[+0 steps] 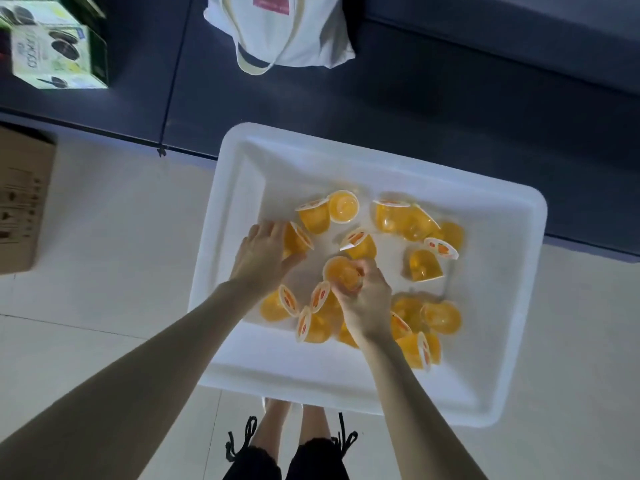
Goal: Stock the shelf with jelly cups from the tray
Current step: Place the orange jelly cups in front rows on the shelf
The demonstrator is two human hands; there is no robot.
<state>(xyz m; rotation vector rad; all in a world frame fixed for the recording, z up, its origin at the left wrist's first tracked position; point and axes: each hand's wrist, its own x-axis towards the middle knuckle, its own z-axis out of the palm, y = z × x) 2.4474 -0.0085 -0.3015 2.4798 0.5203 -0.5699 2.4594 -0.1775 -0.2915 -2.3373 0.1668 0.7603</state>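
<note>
White plastic tray (242,375), centre: my right hand (367,306) fingers pinch orange jelly cup (341,271); left hand (261,252) fingers grip neighbouring cup (296,239).

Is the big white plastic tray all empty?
No, the big white plastic tray holds many small orange jelly cups, and the right hand grips one of them.

Likely a shop aisle or stockroom: a green printed carton of sandwich cookies (52,46) on a dark low shelf (415,98), and a brown cardboard shipping box (24,202) on pale floor tiles (104,237).
</note>
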